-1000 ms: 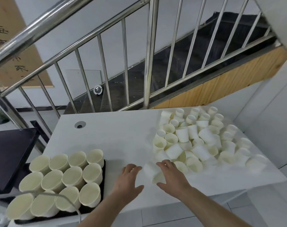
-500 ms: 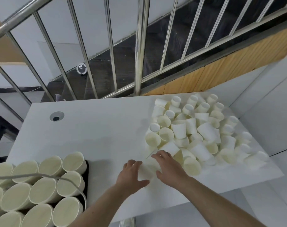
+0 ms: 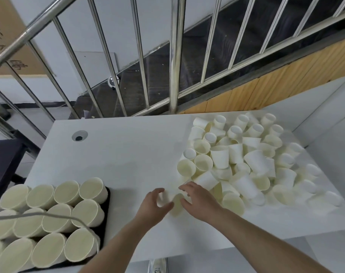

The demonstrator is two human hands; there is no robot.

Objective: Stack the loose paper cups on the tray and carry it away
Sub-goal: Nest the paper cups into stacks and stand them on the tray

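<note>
A heap of loose white paper cups (image 3: 244, 160) covers the right half of the white table (image 3: 118, 154). At the heap's near left edge, one paper cup (image 3: 176, 204) lies on its side between my hands. My left hand (image 3: 155, 206) curls its fingers and thumb round the cup's left end. My right hand (image 3: 199, 201) lies over its right side with fingers spread and partly hides it. A black tray (image 3: 106, 203) at the near left holds several stacks of cups (image 3: 55, 219), mouths tilted toward me.
A steel stair railing (image 3: 173, 56) rises right behind the table's far edge. A round cable hole (image 3: 79, 135) sits in the table's far left corner. A grey cable (image 3: 39, 215) drapes over the tray. A dark surface (image 3: 2, 164) lies to the left.
The view has swung back a little to the right and down. Both hands stay at the heap's near left edge, and the left hand's fingers have closed further round the lying cup.
</note>
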